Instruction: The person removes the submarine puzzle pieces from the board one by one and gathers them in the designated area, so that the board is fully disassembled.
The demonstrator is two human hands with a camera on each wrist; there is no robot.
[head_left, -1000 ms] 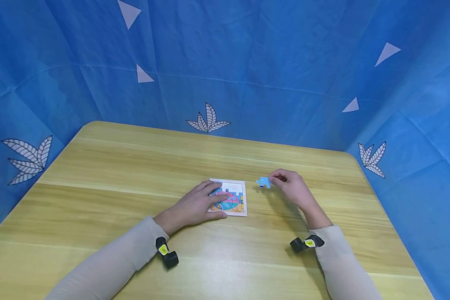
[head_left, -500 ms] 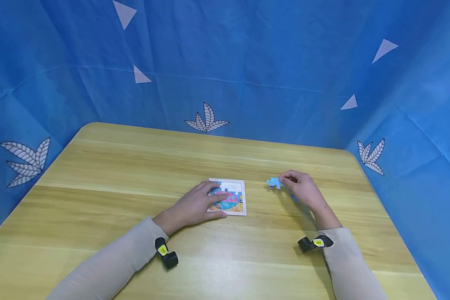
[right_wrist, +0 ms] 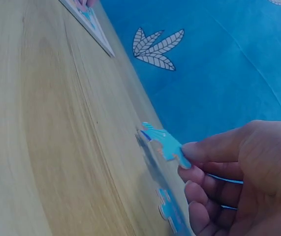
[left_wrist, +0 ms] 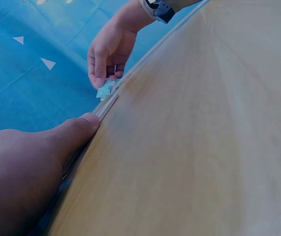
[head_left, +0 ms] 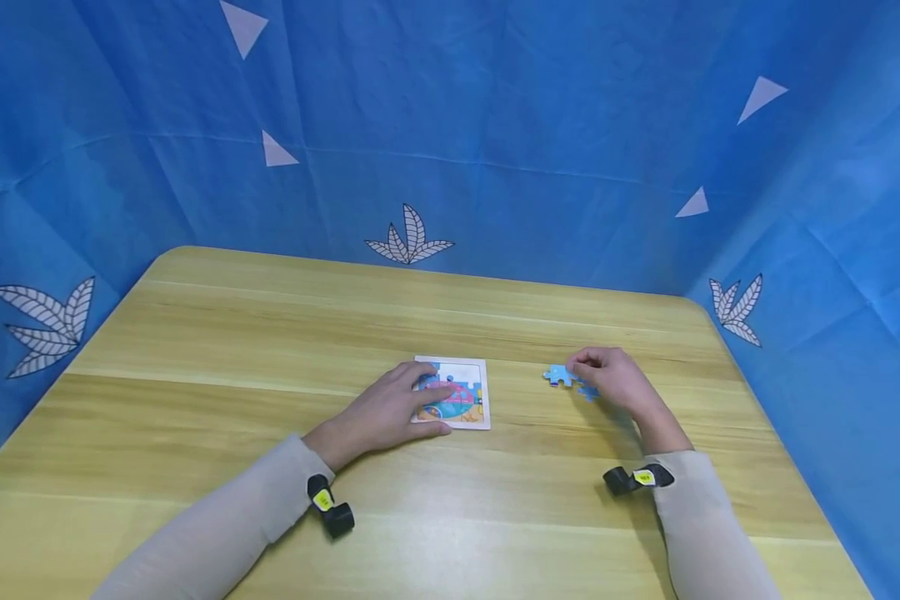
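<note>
- A person's left hand (head_left: pixel 382 412) lies with fingers spread over the left side of a square puzzle (head_left: pixel 461 407), its thumb at the near edge.
- The puzzle sits flat on a wooden table (head_left: pixel 420 517), white-framed, with a bare white patch toward its far side and pink, teal and orange artwork nearer.
- The right hand (head_left: pixel 617 381) pinches a light-blue puzzle piece (right_wrist: pixel 167 145) between thumb and fingertips, just above the table, right of the puzzle.
- Another blue piece (right_wrist: pixel 165 205) lies on the table near those fingers.
- Blue cloth (head_left: pixel 532 125) hangs behind.
</note>
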